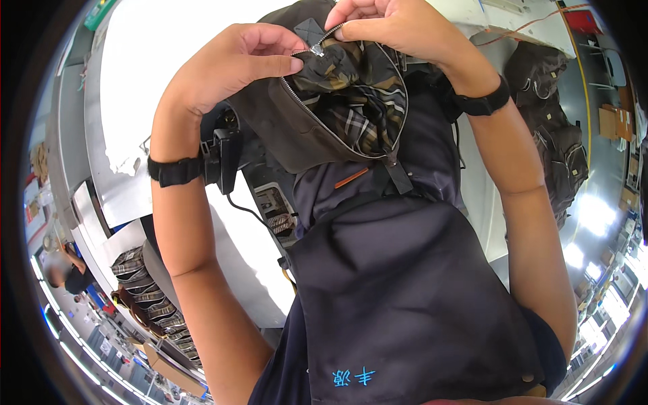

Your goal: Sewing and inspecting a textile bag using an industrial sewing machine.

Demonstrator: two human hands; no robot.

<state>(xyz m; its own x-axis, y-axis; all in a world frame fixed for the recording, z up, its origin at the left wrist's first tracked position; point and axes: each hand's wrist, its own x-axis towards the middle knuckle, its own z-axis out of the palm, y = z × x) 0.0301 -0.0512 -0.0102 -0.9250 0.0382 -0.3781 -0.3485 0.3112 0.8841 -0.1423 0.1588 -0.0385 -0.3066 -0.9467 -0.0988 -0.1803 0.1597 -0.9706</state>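
At the white table [162, 40], an open bag [291, 129]; far right, apparently cartons [609, 123].

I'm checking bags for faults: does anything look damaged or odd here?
Nothing stands out as damaged. The plaid lining bunches in the open mouth of the dark brown bag, so it looks rumpled.

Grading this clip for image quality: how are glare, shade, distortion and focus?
Head view: the white tabletop at upper left is blown out; bright glare marks the floor at right; the plaid lining inside the brown bag is dimmer but readable; straight edges bow near the dark rim; left hand and right hand look sharp, the far-left background softer.
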